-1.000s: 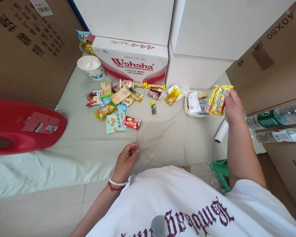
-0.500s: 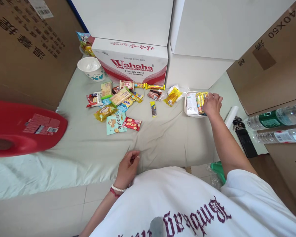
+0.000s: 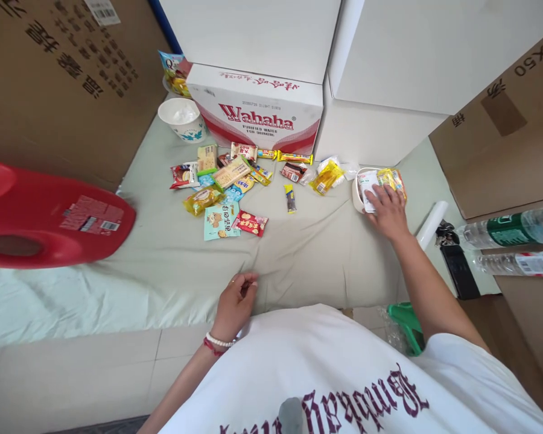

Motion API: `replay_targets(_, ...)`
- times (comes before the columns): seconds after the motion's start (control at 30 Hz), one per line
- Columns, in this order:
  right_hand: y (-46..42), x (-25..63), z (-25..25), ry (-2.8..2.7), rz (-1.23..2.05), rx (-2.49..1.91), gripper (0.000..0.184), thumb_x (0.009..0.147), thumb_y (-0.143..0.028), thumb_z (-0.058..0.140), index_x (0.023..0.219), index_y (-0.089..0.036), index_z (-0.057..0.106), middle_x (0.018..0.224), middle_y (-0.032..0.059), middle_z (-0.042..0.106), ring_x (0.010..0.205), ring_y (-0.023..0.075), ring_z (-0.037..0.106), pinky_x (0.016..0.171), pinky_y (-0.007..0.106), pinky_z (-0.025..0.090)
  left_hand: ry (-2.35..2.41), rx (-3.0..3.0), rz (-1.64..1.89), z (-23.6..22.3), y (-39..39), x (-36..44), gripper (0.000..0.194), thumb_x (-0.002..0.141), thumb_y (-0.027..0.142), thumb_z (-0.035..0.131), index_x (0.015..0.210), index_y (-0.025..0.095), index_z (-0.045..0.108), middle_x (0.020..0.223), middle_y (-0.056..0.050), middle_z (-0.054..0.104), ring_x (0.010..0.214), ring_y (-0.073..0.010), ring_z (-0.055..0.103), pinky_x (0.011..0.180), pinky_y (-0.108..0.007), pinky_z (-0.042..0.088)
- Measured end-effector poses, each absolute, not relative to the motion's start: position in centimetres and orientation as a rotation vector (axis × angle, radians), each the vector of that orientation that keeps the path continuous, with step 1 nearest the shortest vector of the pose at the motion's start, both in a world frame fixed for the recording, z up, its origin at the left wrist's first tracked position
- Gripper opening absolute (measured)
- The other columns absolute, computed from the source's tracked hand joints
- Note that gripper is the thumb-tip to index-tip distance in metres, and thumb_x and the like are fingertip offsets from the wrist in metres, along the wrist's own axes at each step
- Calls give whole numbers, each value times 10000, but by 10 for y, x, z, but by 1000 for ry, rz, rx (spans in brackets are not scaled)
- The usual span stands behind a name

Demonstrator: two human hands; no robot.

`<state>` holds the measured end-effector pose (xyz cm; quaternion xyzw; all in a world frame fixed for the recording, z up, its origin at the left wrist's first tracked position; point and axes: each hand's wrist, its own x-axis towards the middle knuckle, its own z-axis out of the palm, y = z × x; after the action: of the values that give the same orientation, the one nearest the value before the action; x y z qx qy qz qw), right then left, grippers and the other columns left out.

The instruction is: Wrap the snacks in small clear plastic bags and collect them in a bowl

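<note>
My right hand (image 3: 389, 212) reaches over a small white basket (image 3: 357, 196) at the right of the cloth-covered table. Its fingers are spread and rest on a white packet (image 3: 367, 179) in the basket. Beside that packet lies a yellow snack packet (image 3: 391, 177), partly under the hand. My left hand (image 3: 238, 301) rests near the table's front edge, its fingers loosely curled with nothing visible in them. Ahead of it are a red snack packet (image 3: 251, 223), a mint-green pouch (image 3: 221, 222) and a small dark bar with a yellow end (image 3: 290, 199).
Several wrapped snacks (image 3: 230, 173) lie heaped before a Wahaha carton (image 3: 257, 114). A paper cup (image 3: 182, 120) stands by its left end, a red jug (image 3: 54, 217) at far left. Plastic bottles (image 3: 511, 232), a black phone-like object (image 3: 460, 271) and a white roll (image 3: 433, 224) are at right.
My right hand has moved left within the basket, from the yellow packet onto the white one. My left hand stays in place. The whole view has shifted slightly.
</note>
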<state>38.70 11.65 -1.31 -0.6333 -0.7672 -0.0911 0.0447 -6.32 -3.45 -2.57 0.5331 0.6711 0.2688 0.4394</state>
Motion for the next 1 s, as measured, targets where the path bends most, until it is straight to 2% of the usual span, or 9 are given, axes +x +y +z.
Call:
replay_targets(0.2,149,432,20,-2497,-133,-2001,627,914,-465,554,1510,-284,490,1617,120,417,1506,360,275,1174,627,209,1665,1402,665,-23,-40,-65,299,874,449,526,966,215,686,949,-67,687,849,-229,650,807,-366,543)
replay_targets(0.3,171,426,43,-2520,-66,-2004,546,912,-514,555,1411,-297,597,1561,107,478,1439,394,353,1144,653,240,1667,1385,670,-23,-46,-68,292,877,451,531,971,222,686,956,-65,689,854,-225,654,813,-360,544)
replay_targets(0.37,193,410,51,-2445,-113,-1987,469,950,-482,502,1346,-280,653,1504,116,521,1394,394,397,1134,616,281,1689,1356,679,-25,-50,-71,305,881,467,532,966,220,688,953,-66,688,861,-225,656,818,-358,541)
replay_targets(0.43,222,385,48,-2359,-138,-2015,435,968,-392,478,1309,-215,683,1414,172,574,1334,399,454,1095,562,351,1709,1335,679,-27,-53,-73,323,885,484,527,958,215,691,930,-64,684,859,-227,657,815,-358,535)
replay_targets(0.5,252,354,37,-2320,-4,-2206,387,938,-279,512,1222,-121,722,1265,243,642,1216,408,554,1024,541,419,1710,1336,668,-25,-56,-75,333,892,491,523,959,214,694,912,-59,679,844,-223,654,801,-352,527)
replay_targets(0.63,294,307,8,-2149,191,-2491,378,925,-177,500,1161,31,709,1142,330,673,1120,395,635,955,506,475,1710,1330,703,-14,-63,-80,338,897,494,526,963,216,705,925,-57,678,832,-210,645,780,-335,518)
replay_targets(0.73,291,299,0,-2097,142,-2502,387,964,-202,456,1156,31,699,1107,331,675,1097,386,650,930,491,489,1771,1232,762,-10,-73,-89,357,881,521,543,949,211,707,917,-59,684,829,-211,653,771,-333,519)
replay_targets(0.87,253,314,2,-1984,-28,-2440,395,981,-236,417,1231,-44,655,1171,290,653,1083,369,650,927,483,490,1827,1061,805,-16,-80,-96,396,848,565,575,941,202,704,871,-56,692,802,-218,660,741,-333,518)
replay_targets(1.0,230,334,4,-1886,-98,-2317,421,984,-304,366,1166,-86,676,1086,252,667,1029,371,639,914,509,481,1732,1111,797,-12,-62,-85,340,851,512,570,902,204,703,845,-50,690,781,-205,644,731,-323,500)
